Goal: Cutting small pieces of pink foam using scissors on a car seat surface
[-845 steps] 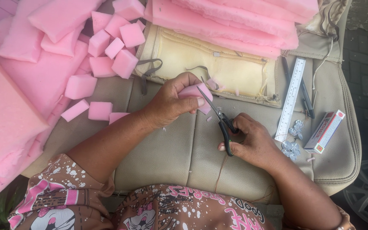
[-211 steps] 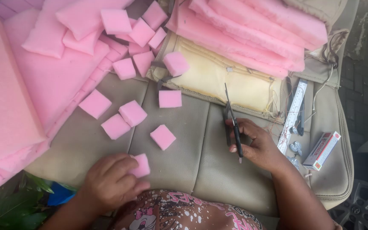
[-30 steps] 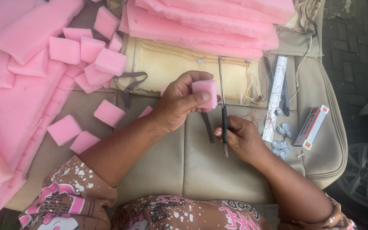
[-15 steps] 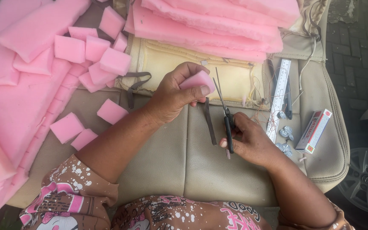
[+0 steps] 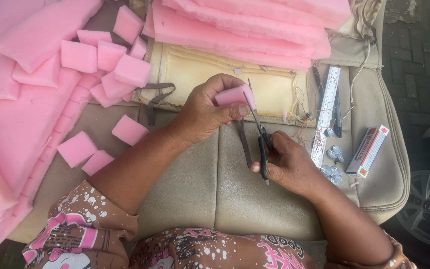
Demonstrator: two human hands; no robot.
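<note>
Loose pink foam squares point(image 5: 128, 129) were noted at left. A pink foam block point(image 5: 232, 94) was pinched in the left hand point(image 5: 207, 112), tilted lower than half a second before. Opened scissors point(image 5: 257, 134), gripped by the right hand point(image 5: 287, 167), had been brought against it; cutting seemed imminent.

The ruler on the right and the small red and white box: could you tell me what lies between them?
In the head view, a few small shiny metal pieces lie on the beige seat cover between the ruler and the box.

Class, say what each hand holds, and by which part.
Left hand: a pink foam block, pinched at its end. Right hand: open scissors, by the handles.
</note>
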